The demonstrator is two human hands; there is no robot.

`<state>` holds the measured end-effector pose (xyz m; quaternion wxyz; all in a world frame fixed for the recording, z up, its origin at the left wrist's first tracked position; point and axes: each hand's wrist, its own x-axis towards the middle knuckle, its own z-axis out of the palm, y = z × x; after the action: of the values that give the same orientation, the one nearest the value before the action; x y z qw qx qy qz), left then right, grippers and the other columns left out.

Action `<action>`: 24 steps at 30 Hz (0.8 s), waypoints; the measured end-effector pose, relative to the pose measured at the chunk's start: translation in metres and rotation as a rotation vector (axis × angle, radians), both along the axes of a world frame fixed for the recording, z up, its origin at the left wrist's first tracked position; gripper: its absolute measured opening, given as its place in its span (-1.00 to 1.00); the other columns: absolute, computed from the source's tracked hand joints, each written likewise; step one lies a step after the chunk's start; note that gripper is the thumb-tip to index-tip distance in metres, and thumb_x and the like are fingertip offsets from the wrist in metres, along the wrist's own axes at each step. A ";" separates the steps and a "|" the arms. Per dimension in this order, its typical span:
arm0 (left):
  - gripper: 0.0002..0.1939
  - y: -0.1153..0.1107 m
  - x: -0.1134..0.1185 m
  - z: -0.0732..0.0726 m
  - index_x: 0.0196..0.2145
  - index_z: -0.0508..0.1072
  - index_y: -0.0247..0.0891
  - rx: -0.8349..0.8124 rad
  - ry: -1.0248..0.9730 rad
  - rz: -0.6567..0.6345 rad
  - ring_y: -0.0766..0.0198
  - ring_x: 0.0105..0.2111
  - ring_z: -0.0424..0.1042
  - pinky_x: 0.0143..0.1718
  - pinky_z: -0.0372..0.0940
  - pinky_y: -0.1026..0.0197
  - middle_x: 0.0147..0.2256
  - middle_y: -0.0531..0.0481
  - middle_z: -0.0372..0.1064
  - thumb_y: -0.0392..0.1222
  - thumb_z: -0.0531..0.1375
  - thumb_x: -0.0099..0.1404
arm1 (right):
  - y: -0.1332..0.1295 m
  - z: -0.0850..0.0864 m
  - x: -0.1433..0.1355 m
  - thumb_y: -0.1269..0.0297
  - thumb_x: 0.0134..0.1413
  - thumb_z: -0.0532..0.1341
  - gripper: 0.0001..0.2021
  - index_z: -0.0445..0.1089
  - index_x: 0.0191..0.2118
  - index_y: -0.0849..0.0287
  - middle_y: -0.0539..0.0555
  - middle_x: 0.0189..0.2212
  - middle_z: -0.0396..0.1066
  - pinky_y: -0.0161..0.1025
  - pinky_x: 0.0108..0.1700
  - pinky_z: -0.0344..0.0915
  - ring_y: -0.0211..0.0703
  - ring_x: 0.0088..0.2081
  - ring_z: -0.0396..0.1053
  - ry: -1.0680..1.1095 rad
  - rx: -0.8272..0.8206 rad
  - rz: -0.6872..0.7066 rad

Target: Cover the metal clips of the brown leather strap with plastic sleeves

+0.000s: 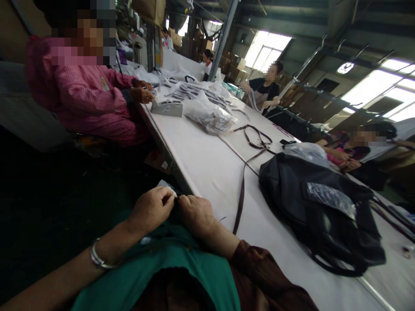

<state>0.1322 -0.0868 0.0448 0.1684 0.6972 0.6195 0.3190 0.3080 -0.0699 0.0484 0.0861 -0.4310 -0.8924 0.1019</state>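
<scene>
Both hands meet at the near edge of the long white surface (207, 168), just above a green apron (168, 268) on the person's lap. The left hand (151, 211) and the right hand (196, 214) are pinched together, fingertips almost touching, closed on a small dark piece (177, 200) between them — too small and shadowed to say what it is. A metal bangle (97, 257) sits on the left wrist. Just behind the left hand's knuckles a bit of white material (167, 185) peeks out at the edge of the surface.

As for progress, little can be read from this: the piece is held tight in both hands and being worked at the fingertips, and nothing shows whether that handling is near its start or its end. No finished pieces lie beside the hands that can be told apart as such.

Near the right forearm a long brown strap (241, 194) runs away across the surface toward a looped strap (256, 138) farther up. To the right lies a black bag (320, 211), slumped on its side, with a clear plastic patch on it. Farther along are a filled clear plastic bag (209, 114) and a heap of grey-and-white straps (194, 90).

Other people are at work — one in a pink checked top (87, 99) across the left side with hands at a grey tray (167, 108), another in a dark top (264, 93) at the far end, and one seated at the right (350, 153).
</scene>
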 end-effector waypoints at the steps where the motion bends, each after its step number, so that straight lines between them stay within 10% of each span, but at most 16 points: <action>1: -0.83 -0.002 0.001 0.000 -0.38 0.45 -0.20 0.000 0.002 -0.013 0.18 -0.33 0.44 -0.30 0.26 0.19 -0.36 -0.04 0.45 -0.17 0.10 0.32 | 0.002 0.001 -0.002 0.36 0.29 0.08 -0.86 0.39 -0.22 0.19 0.16 -0.32 0.51 -0.25 -0.35 0.18 -0.08 -0.32 0.44 0.021 -0.016 -0.018; 10: -0.77 -0.016 -0.013 -0.009 -0.42 0.36 -0.23 0.279 0.386 0.005 0.18 -0.42 0.39 -0.37 0.16 0.14 -0.43 -0.04 0.37 -0.24 0.04 0.40 | 0.023 0.005 -0.032 0.30 0.08 0.17 -0.90 0.34 -0.42 0.19 -0.07 -0.65 0.36 -0.38 -0.68 0.05 -0.34 -0.72 0.17 0.869 -1.008 -0.358; 15: -0.74 -0.022 -0.024 -0.011 -0.44 0.37 -0.24 0.360 0.569 0.040 0.14 -0.44 0.36 -0.38 0.14 0.09 -0.45 -0.06 0.34 -0.24 0.03 0.42 | 0.017 -0.006 -0.049 0.21 0.03 0.23 -0.84 0.33 -0.35 0.19 -0.08 -0.62 0.36 -0.40 -0.71 0.04 -0.37 -0.72 0.15 1.074 -1.152 -0.452; 19: -0.76 -0.025 -0.025 -0.015 -0.43 0.37 -0.24 0.239 0.394 0.056 0.16 -0.42 0.37 -0.38 0.17 0.11 -0.43 -0.05 0.35 -0.23 0.05 0.40 | 0.014 -0.013 -0.058 0.20 0.14 0.15 -0.86 0.29 -0.34 0.16 -0.07 -0.59 0.36 -0.37 -0.67 0.08 -0.33 -0.69 0.20 0.966 -0.980 -0.407; 24: -0.85 -0.025 -0.031 -0.020 -0.38 0.40 -0.24 0.123 0.020 0.067 0.19 -0.32 0.42 -0.27 0.29 0.17 -0.36 -0.05 0.40 -0.24 0.09 0.35 | 0.014 -0.012 -0.058 0.29 0.23 0.10 -0.87 0.36 -0.28 0.18 0.11 -0.37 0.49 -0.26 -0.31 0.31 -0.11 -0.32 0.45 0.279 -0.176 -0.024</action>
<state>0.1012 -0.1118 0.0244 0.1083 0.6882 0.6235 0.3548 0.2501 -0.0556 0.0361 0.1725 -0.4293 -0.8541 0.2377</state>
